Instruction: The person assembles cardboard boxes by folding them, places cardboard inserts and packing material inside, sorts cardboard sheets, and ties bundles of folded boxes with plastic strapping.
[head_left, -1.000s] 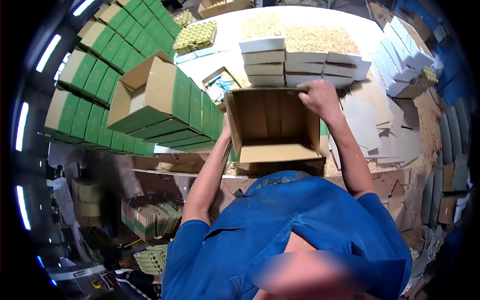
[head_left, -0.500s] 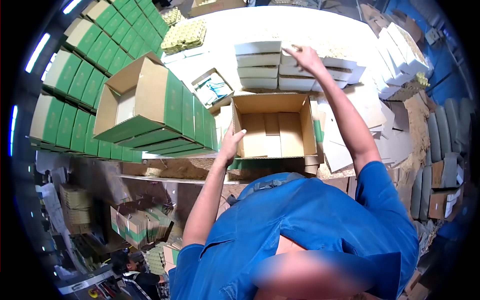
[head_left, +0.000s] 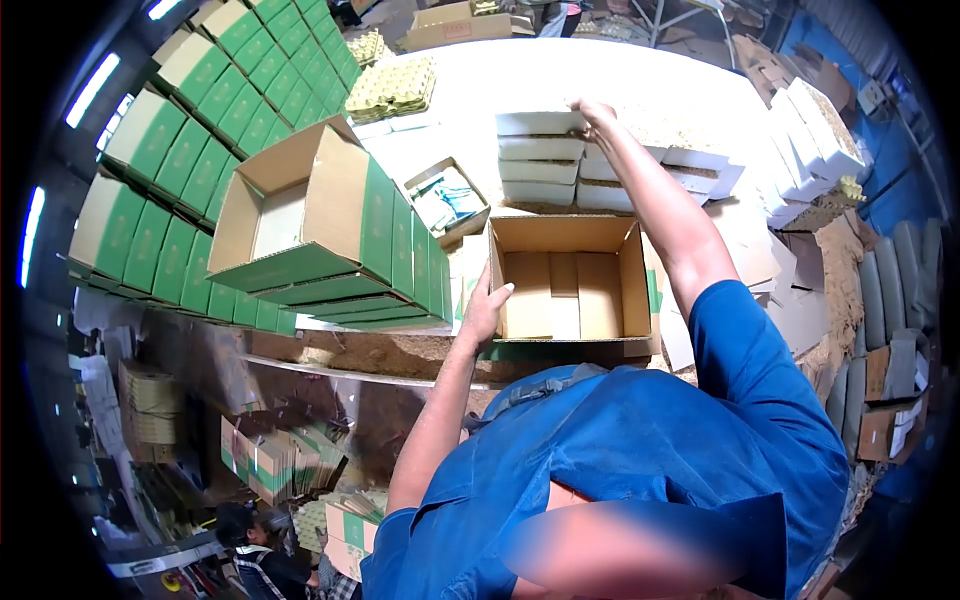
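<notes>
An open-topped cardboard box, green outside and bare brown inside, stands in front of my body. My left hand grips its left wall, with the thumb over the rim and the other fingers hidden outside. My right hand reaches past the box to stacked white blocks with brownish edges. Its fingers are curled on the right end of the top white block of the left stack; part of the grip is hidden.
Green cartons rise in a wall at the left. Nearer stands an open carton on its side. A small box holds blue-and-white packets. Egg trays lie at the back, more white blocks at the right. A person is behind, lower left.
My right hand has moved slightly left and closed from pointing fingers onto the top white block. My left hand still holds the box. The whole view has shifted a little.
</notes>
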